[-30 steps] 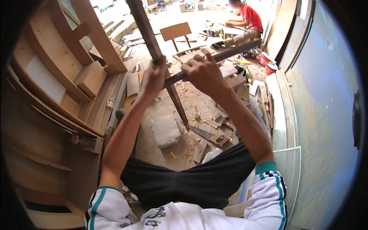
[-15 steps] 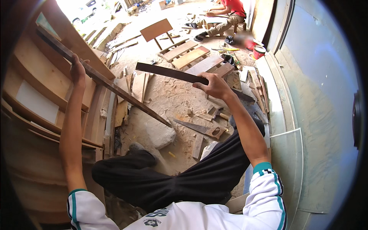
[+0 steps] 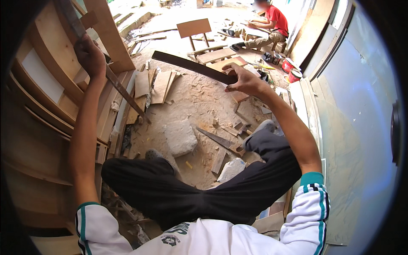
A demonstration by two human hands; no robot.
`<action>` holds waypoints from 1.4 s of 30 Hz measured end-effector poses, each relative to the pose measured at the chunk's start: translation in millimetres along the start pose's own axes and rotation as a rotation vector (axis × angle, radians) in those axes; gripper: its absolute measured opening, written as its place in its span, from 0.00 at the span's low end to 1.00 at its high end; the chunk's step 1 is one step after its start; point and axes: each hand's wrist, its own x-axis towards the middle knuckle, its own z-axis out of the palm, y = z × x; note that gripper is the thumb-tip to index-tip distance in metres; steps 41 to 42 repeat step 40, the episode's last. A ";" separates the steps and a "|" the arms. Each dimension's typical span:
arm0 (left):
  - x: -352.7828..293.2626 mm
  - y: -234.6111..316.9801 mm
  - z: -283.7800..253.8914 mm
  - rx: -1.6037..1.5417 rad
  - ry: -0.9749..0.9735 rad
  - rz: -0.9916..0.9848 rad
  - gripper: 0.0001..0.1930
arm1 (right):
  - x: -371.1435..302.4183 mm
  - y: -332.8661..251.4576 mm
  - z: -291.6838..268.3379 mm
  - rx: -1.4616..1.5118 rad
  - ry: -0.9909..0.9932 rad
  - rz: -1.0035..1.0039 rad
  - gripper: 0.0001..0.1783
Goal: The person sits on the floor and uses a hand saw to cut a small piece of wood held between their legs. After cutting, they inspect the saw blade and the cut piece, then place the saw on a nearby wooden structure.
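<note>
My left hand is raised at the far left, closed round a long dark wooden strip. That strip slants from the upper left down to the sawdust-covered ground, its lower end to the left of a pale stone block. In front of me my right hand grips a second dark strip near its right end, between thumb and fingers. This one is held in the air, its free end pointing left. On the ground below lies a handsaw, its handle partly behind my leg.
Wooden cabinet frames stand along my left, a glass-like panel along my right. A white stone and offcuts lie about. Farther off are a small wooden chair, red buckets and a seated person in red.
The left strip's lower end has shifted left, away from the stone block. My right hand has moved slightly right with its strip, whose part beyond the hand no longer shows. The view has shifted.
</note>
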 end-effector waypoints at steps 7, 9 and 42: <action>-49.3 -8.5 27.9 0.234 -0.242 0.114 0.21 | 17.8 -8.3 -12.6 0.140 -0.150 0.013 0.42; -70.1 -23.7 28.5 0.285 -0.364 0.075 0.23 | 23.2 9.0 0.5 0.113 -0.080 0.006 0.39; -328.5 -149.3 -12.3 0.683 -1.617 -0.345 0.25 | -21.7 117.1 43.9 -0.428 -0.125 0.272 0.15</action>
